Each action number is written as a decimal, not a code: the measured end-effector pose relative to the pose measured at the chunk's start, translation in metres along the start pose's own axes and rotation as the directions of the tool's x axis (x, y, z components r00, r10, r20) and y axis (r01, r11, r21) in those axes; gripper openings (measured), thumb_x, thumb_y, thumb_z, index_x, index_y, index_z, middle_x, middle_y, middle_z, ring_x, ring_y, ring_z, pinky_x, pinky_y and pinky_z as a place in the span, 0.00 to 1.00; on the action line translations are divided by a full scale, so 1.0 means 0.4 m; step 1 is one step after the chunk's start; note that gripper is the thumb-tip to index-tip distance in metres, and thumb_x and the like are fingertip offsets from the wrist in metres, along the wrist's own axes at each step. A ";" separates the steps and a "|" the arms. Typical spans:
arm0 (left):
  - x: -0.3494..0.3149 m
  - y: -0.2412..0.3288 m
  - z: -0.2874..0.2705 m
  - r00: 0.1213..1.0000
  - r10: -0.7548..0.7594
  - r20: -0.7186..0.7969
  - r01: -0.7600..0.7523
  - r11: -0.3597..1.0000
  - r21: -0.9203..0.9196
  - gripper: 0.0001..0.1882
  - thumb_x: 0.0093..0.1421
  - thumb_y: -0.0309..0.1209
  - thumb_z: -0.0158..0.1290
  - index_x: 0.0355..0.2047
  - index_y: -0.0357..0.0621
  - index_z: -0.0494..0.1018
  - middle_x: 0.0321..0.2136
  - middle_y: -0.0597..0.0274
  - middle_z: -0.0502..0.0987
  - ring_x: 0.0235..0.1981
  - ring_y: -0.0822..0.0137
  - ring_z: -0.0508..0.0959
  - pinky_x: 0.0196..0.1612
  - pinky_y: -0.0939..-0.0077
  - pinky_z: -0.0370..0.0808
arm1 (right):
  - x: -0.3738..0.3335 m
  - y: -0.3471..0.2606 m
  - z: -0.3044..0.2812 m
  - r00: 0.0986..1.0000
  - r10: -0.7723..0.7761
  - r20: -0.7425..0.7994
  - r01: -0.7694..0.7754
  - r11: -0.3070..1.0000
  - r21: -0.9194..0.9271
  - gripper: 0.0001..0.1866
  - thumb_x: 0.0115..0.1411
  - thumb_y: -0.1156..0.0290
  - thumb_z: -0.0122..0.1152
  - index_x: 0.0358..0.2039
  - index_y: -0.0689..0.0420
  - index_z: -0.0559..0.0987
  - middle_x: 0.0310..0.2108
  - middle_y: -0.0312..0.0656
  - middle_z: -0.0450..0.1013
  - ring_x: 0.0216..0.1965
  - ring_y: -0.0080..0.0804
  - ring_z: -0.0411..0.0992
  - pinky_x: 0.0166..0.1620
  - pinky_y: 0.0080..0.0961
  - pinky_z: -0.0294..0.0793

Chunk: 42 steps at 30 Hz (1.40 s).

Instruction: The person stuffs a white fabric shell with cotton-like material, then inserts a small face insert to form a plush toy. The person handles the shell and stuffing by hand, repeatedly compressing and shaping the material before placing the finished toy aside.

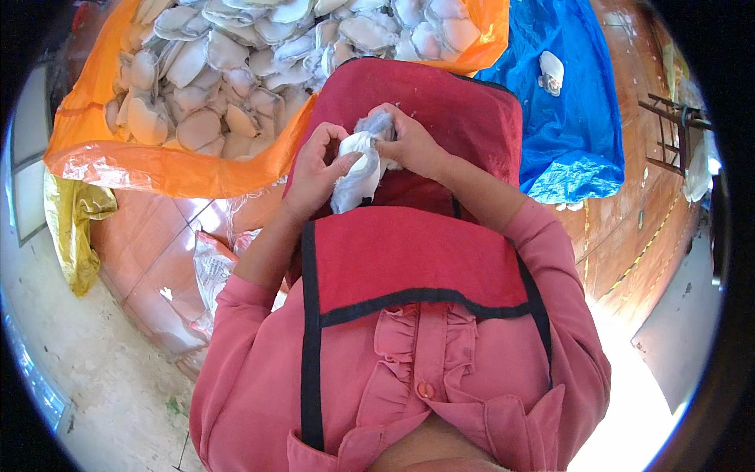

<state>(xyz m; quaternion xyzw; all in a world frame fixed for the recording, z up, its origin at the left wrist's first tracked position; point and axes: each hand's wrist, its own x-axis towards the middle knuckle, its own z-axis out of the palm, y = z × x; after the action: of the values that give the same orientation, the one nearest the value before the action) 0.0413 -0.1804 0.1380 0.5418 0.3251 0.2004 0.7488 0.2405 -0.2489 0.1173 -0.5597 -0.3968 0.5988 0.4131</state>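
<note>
Dozens of pale oval pieces (224,51) lie heaped on a shiny, creased orange plastic sheet (149,169) beyond the person's lap. Next in size, a matte red cloth apron (417,256) with dark edging covers the chest and lap; to its right spreads a crinkled blue plastic sheet (582,118). Over the lap, the left hand (316,169) pinches the near side of a white and grey cloth piece (362,169) between thumb and fingers, while the right hand (413,145) grips its far end, thumb pressed in. This piece looks light, soft and floppy, fuzzy on the grey parts and smoother on the white; it would likely fold easily and hardly slip, best held by opposite edges. Smallest, one rounded white piece (550,72) with a greyish, rumpled end sits alone on the blue.
</note>
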 end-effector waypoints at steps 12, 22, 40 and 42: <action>0.020 -0.010 -0.020 0.996 0.000 -0.091 0.037 0.916 0.398 0.13 0.56 0.27 0.61 0.33 0.48 0.66 0.27 0.74 0.66 0.29 0.80 0.66 0.31 0.84 0.66 | 0.030 0.021 0.042 0.980 -0.036 -0.197 0.007 0.990 -0.143 0.16 0.52 0.70 0.67 0.41 0.57 0.74 0.34 0.41 0.76 0.37 0.29 0.74 0.42 0.29 0.73; 0.008 0.012 0.034 0.973 0.183 -0.142 -0.040 0.737 0.675 0.16 0.49 0.26 0.63 0.33 0.39 0.66 0.33 0.53 0.68 0.34 0.54 0.71 0.36 0.65 0.70 | 0.028 -0.011 0.025 0.988 0.028 -0.152 -0.064 0.969 -0.238 0.18 0.55 0.73 0.64 0.46 0.57 0.71 0.39 0.39 0.73 0.42 0.23 0.70 0.46 0.24 0.70; -0.006 0.005 0.049 0.946 0.284 -0.157 -0.090 0.694 0.714 0.14 0.47 0.23 0.61 0.31 0.40 0.66 0.29 0.54 0.68 0.31 0.52 0.71 0.33 0.62 0.68 | -0.013 -0.060 -0.031 0.993 -0.082 0.079 0.104 0.934 -0.343 0.24 0.55 0.63 0.67 0.50 0.55 0.70 0.41 0.47 0.75 0.45 0.36 0.75 0.49 0.32 0.71; -0.003 -0.001 0.052 0.933 0.310 -0.183 -0.087 0.687 0.721 0.14 0.47 0.21 0.60 0.31 0.40 0.66 0.29 0.54 0.68 0.29 0.53 0.71 0.31 0.62 0.68 | -0.016 -0.036 -0.005 0.996 -0.088 -0.029 0.069 0.913 -0.402 0.23 0.55 0.64 0.67 0.49 0.55 0.70 0.39 0.48 0.76 0.43 0.39 0.76 0.47 0.34 0.72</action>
<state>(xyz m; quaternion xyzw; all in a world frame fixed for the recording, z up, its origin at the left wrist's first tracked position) 0.0552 -0.1955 0.1421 0.7820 0.4213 0.2196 0.4034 0.2433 -0.2498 0.1329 -0.6297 -0.5234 0.4747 0.3228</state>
